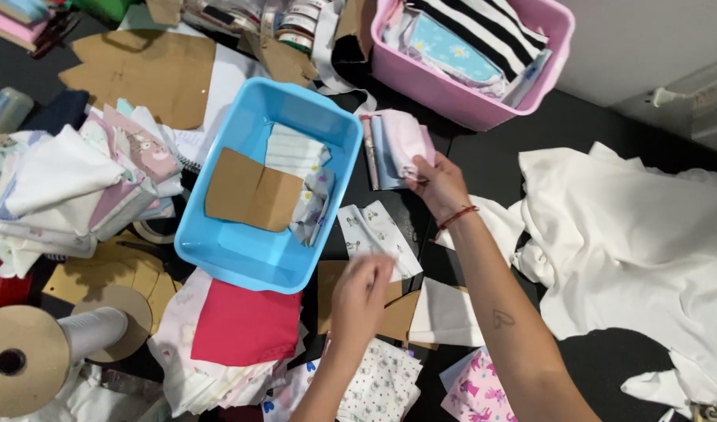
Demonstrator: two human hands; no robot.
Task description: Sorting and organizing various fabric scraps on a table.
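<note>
Dark table (593, 129) carries heaps of cloth: a white sheet (647, 234) lies at the right, near a pink bin (452, 94) and a blue bin (249, 250). Right hand (440, 187) is clamped on a pink fabric stack (397, 148) between the bins. Left hand (362, 297), blurred, hovers over a printed white piece (374, 230); its grip cannot be told.

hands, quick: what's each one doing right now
Left hand: blurred, over a printed fabric piece; grip cannot be told.
Right hand: closed on a pink fabric stack.
</note>
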